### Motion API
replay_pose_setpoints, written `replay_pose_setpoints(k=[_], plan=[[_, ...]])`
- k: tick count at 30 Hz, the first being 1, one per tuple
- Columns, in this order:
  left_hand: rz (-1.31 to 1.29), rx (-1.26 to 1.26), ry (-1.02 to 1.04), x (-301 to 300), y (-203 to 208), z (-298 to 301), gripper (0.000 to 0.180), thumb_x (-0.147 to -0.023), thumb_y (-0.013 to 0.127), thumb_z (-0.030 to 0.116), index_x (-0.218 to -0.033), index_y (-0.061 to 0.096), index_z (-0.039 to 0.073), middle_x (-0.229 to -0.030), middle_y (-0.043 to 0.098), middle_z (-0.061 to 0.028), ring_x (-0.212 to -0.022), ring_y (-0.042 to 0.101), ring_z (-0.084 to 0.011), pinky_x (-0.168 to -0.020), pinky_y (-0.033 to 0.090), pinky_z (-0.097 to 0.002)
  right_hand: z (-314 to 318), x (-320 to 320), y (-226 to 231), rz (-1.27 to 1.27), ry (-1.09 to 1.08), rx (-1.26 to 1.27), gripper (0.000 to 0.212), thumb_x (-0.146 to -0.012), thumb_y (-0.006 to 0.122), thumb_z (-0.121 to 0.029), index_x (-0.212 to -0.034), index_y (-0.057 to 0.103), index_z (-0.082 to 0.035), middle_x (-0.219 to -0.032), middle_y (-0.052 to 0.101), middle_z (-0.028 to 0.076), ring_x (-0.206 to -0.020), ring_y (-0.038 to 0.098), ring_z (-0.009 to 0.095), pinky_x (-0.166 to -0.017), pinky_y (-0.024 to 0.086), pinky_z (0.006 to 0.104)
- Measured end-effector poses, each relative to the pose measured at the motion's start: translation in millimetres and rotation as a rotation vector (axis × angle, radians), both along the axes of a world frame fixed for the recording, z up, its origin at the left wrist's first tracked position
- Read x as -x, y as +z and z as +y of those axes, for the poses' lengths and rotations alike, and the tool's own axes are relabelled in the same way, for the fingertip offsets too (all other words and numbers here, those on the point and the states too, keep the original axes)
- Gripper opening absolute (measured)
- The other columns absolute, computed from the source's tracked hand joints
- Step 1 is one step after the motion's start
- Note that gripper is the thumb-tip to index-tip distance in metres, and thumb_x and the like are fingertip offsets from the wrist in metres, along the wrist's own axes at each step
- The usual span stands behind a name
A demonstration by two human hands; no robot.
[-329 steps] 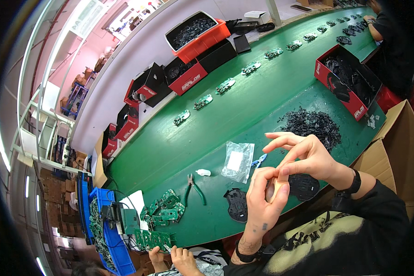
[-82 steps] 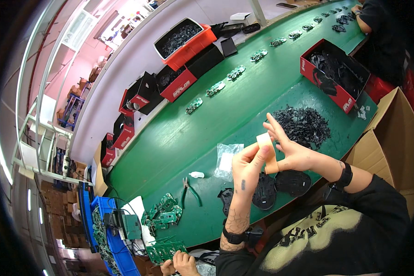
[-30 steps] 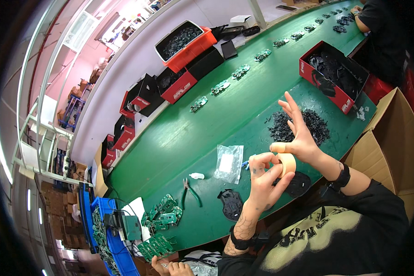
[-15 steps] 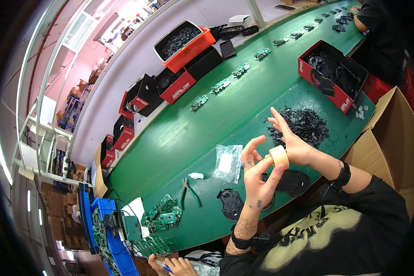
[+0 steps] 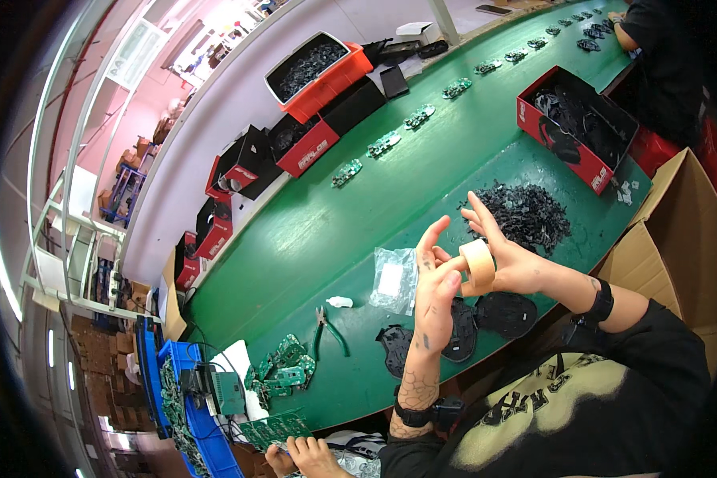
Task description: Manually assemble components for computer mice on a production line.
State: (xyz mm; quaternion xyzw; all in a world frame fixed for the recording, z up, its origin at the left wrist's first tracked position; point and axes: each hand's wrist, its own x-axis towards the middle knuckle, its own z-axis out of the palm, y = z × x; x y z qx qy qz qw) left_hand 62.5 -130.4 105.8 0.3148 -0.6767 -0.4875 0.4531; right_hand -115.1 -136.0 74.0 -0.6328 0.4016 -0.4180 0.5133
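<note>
My left hand (image 5: 436,307) has a finger pushed into a roll of tan tape (image 5: 478,268), which hangs on it. Beside the roll is my right hand (image 5: 511,259), its fingers stretched upward and its palm side against or very near the tape; a loose tape end cannot be made out. Below my hands, black mouse-shaped shells (image 5: 506,315) lie in a row along the near table edge, partly hidden by my left hand. A clear plastic bag (image 5: 393,280) with a white label lies left of my left hand.
Beyond my hands is a heap of small black parts (image 5: 526,219). Cutting pliers (image 5: 327,333), a small white bottle (image 5: 339,303) and green circuit boards (image 5: 283,368) lie leftward. More boards (image 5: 384,143) line the green belt. A red box (image 5: 577,127) stands right. A co-worker's hands (image 5: 311,457) touch a board panel.
My left hand has turned more upright, with the roll shifting slightly left and up. The belt's boards have crept up and right. The co-worker's hands have moved right onto the board panel.
</note>
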Motion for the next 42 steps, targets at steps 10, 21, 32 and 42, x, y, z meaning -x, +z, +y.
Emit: replay_pose_setpoints(k=[10, 21, 32, 42], plan=[[0.000, 0.046, 0.003, -2, -9, -4, 0.043, -0.081, 0.049, 0.030, -0.110, 0.072, 0.008, -0.151, 0.031, -0.0100, -0.104, 0.035, -0.0210, -0.099, 0.029, -0.0357, 8, 4, 21, 0.031, 0.033, 0.056, 0.139, -0.066, 0.089, -0.027, -0.150, -0.020, -0.010, -0.155, 0.003, 0.031, -0.145, 0.011, 0.041, -0.114, 0.020, 0.0464], [-0.514, 0.803, 0.182, -15, -5, -17, 0.025, -0.061, 0.079, 0.019, -0.085, 0.072, 0.019, -0.140, 0.042, -0.0145, -0.113, 0.041, -0.0286, -0.090, 0.038, -0.0405, 19, -3, 23, -0.286, 0.038, -0.014, 0.140, -0.066, 0.089, -0.022, -0.151, -0.021, -0.016, -0.158, 0.000, 0.025, -0.147, 0.003, 0.038, -0.116, 0.016, 0.0479], [-0.373, 0.666, 0.098, -10, -20, -10, 0.029, -0.062, 0.084, 0.027, -0.087, 0.072, 0.018, -0.121, 0.048, -0.0076, -0.105, 0.042, -0.0268, -0.086, 0.038, -0.0390, 20, 4, 37, -0.545, 0.061, -0.154, 0.129, -0.070, 0.084, -0.019, -0.153, -0.015, -0.019, -0.159, 0.005, 0.021, -0.147, 0.007, 0.039, -0.113, 0.014, 0.0580], [-0.318, 0.375, 0.187, -5, -24, 27, 0.029, -0.070, 0.079, 0.023, -0.093, 0.072, 0.007, -0.115, 0.048, -0.0092, -0.100, 0.042, -0.0248, -0.090, 0.038, -0.0378, 4, 3, 44, -0.361, -0.006, -0.181, 0.115, -0.070, 0.082, -0.021, -0.155, 0.004, -0.022, -0.156, 0.021, 0.017, -0.147, 0.013, 0.035, -0.114, 0.015, 0.0554]])
